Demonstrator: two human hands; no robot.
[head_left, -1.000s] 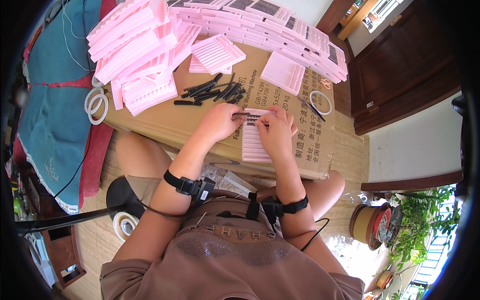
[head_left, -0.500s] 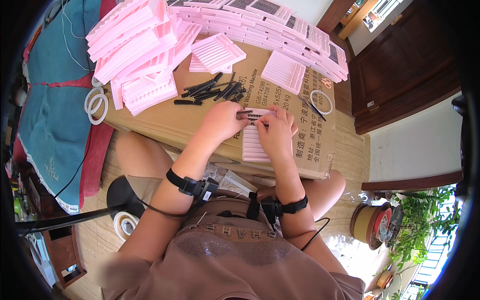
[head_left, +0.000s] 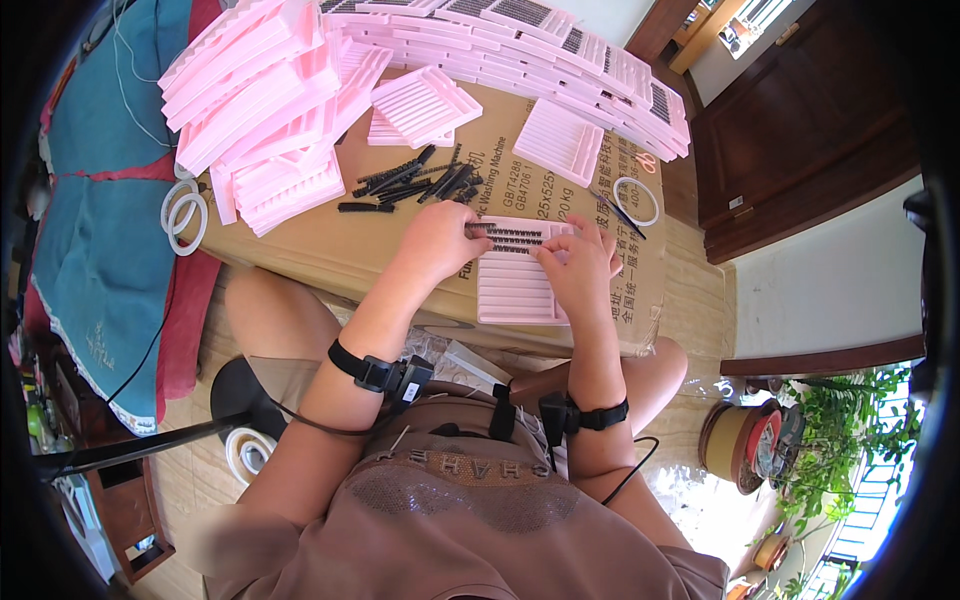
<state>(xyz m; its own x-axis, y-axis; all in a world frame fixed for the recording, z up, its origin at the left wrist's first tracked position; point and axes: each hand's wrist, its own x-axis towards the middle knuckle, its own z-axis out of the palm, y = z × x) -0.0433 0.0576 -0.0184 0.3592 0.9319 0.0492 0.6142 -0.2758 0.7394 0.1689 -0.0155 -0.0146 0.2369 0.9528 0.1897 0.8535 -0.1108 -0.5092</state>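
Observation:
On the cardboard box in front of me lies a pink ridged tray [head_left: 515, 290] with several black fringed strips [head_left: 518, 240] in its upper grooves. My left hand [head_left: 440, 243] is at the tray's upper left, its thumb and fingers closed on the left end of a strip. At the strips' right ends, my right hand [head_left: 582, 270] has thumb and index finger pinched together over the tray. Whatever lies between those right fingertips is too small to make out. Just beyond my left hand is a loose pile of black fringed strips [head_left: 405, 182].
The cardboard box [head_left: 350, 270] carries a tall heap of pink trays [head_left: 260, 90] at left and a long stack of filled trays [head_left: 500, 50] behind. Two pink trays [head_left: 425, 105] overlap near the middle; another tray [head_left: 558, 143], a white ring [head_left: 636, 202] and scissors [head_left: 645, 161] lie right.
My right hand has shifted right along the tray, uncovering more of the strips in the grooves. My left hand stays at their left ends. The whole view has shifted slightly.

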